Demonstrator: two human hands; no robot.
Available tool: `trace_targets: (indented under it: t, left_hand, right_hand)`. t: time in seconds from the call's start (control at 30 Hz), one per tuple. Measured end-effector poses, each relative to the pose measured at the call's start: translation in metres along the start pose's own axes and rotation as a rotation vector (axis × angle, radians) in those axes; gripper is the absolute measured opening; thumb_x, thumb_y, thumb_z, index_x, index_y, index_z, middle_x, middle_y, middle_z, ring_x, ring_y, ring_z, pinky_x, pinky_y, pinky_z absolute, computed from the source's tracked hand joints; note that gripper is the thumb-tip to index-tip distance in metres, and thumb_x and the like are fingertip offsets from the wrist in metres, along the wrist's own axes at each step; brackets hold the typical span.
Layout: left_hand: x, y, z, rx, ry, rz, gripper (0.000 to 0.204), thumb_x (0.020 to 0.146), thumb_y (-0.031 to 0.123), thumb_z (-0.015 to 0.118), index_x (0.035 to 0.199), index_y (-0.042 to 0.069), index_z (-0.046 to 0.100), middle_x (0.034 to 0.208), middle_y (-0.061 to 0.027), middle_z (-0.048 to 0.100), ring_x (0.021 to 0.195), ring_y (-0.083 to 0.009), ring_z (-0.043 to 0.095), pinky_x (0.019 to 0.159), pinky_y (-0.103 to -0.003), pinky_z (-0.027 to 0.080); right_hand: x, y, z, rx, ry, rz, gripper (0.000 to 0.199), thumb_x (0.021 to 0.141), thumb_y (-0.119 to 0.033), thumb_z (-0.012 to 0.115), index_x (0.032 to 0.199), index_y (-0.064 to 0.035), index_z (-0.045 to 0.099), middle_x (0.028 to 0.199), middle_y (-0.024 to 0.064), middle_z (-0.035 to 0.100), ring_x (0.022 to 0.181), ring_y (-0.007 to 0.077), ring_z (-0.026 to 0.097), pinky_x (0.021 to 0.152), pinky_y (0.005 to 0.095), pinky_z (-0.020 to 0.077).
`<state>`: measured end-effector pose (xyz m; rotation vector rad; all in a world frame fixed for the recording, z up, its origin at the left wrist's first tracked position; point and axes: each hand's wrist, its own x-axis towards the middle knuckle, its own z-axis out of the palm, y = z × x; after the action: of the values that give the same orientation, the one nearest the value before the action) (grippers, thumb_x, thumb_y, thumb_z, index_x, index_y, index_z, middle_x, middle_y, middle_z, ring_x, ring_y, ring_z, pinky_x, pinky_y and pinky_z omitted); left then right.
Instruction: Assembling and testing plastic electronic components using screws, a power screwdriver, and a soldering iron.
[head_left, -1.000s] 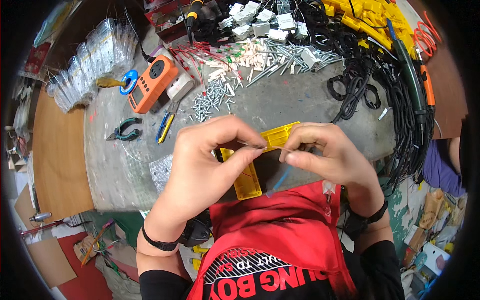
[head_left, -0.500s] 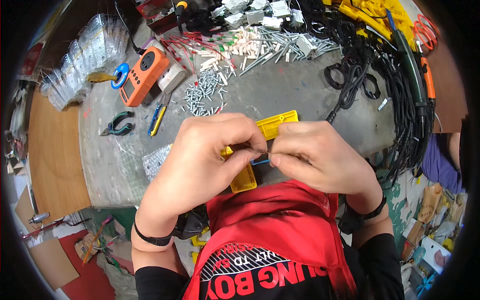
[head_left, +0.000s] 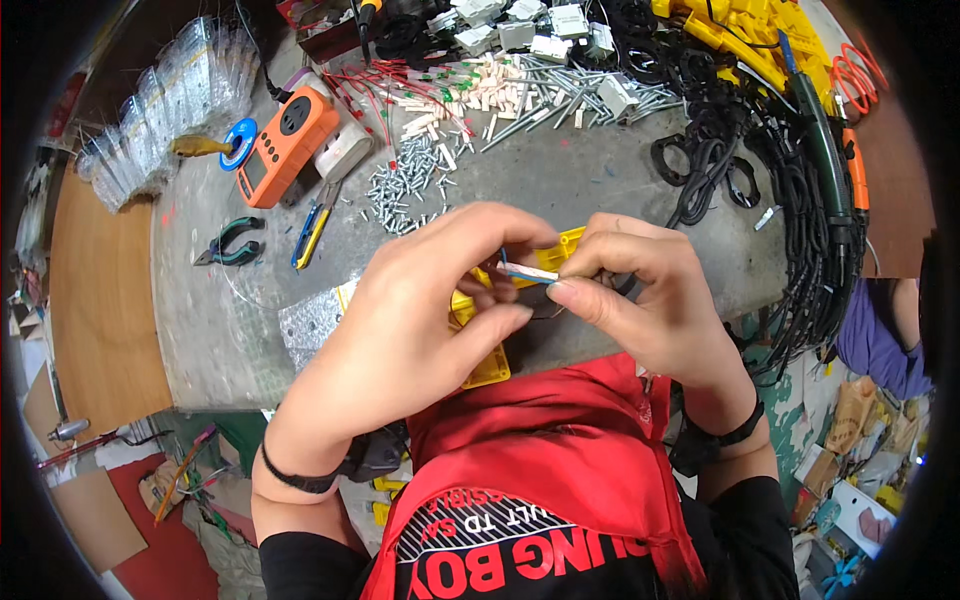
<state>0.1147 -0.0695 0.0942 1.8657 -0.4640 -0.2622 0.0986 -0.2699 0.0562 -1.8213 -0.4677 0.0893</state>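
My right hand (head_left: pixel 648 290) pinches a short bundle of wires (head_left: pixel 528 272), white and blue, between thumb and fingertips. The wires point left toward my left hand (head_left: pixel 415 310), whose thumb and forefinger stand apart around their far ends. Its other fingers curl behind the wires and are partly hidden. Under both hands lie yellow plastic housing parts: a lower piece (head_left: pixel 489 373) below my left thumb, and an upper piece (head_left: pixel 571 239) mostly covered by my hands. A thin dark strand hangs under the wires, too blurred to make out.
Small screws (head_left: pixel 408 185), white sleeves and long bolts (head_left: pixel 560 90) lie at the back. An orange meter (head_left: pixel 290 145), pliers (head_left: pixel 232 243) and a utility knife (head_left: pixel 316 230) sit to the left. Black cables (head_left: pixel 810 220) hang over the right edge, beside a bubble-wrap piece (head_left: pixel 312 328) farther left.
My left thumb and forefinger have parted from their pinch beside the right fingertips. My right hand has turned and risen slightly, and the white and blue wires now show between the hands.
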Motion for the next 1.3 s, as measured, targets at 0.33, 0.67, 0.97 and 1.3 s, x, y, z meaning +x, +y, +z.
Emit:
trace_targets:
  t: [0.33, 0.67, 0.97, 1.3]
  left_hand:
    - [0.005, 0.01, -0.016, 0.572, 0.103, 0.484, 0.019, 0.068, -0.016, 0.063, 0.081, -0.003, 0.063, 0.078, -0.01, 0.063, 0.071, -0.021, 0.061, 0.063, -0.029, 0.048]
    - [-0.076, -0.003, -0.079, 0.502, 0.008, -0.072, 0.019, 0.066, -0.007, 0.071, 0.084, -0.002, 0.067, 0.075, -0.0118, 0.062, 0.073, -0.0271, 0.061, 0.068, -0.032, 0.048]
    - [-0.051, -0.049, -0.006, 0.823, 0.139, 0.515, 0.033, 0.056, 0.002, 0.073, 0.088, 0.006, 0.067, 0.097, -0.0074, 0.064, 0.092, -0.0279, 0.06, 0.077, -0.038, 0.048]
    - [-0.036, -0.06, -0.017, 0.394, 0.263, 0.248, 0.015, 0.076, -0.001, 0.068, 0.09, 0.003, 0.068, 0.078, -0.0084, 0.063, 0.078, -0.0267, 0.059, 0.068, -0.034, 0.047]
  right_hand:
    - [0.023, -0.03, 0.006, 0.034, -0.042, 0.087, 0.013, 0.082, -0.004, 0.07, 0.088, 0.0006, 0.059, 0.072, -0.0012, 0.05, 0.063, 0.0056, 0.041, 0.055, 0.0231, 0.0314]
    - [0.001, -0.005, 0.004, 0.365, -0.013, 0.136, 0.01, 0.085, -0.001, 0.064, 0.082, -0.003, 0.055, 0.072, -0.0072, 0.047, 0.063, -0.0016, 0.038, 0.053, 0.0174, 0.0289]
    - [0.013, 0.014, 0.027, 0.587, 0.03, 0.274, 0.02, 0.096, -0.018, 0.059, 0.105, -0.001, 0.054, 0.084, -0.0006, 0.057, 0.066, 0.0021, 0.048, 0.055, 0.0171, 0.0378]
    - [0.014, 0.024, 0.032, 0.454, 0.021, 0.335, 0.023, 0.097, -0.021, 0.057, 0.107, 0.0002, 0.061, 0.083, -0.001, 0.056, 0.063, 0.0025, 0.049, 0.054, 0.0171, 0.0401]
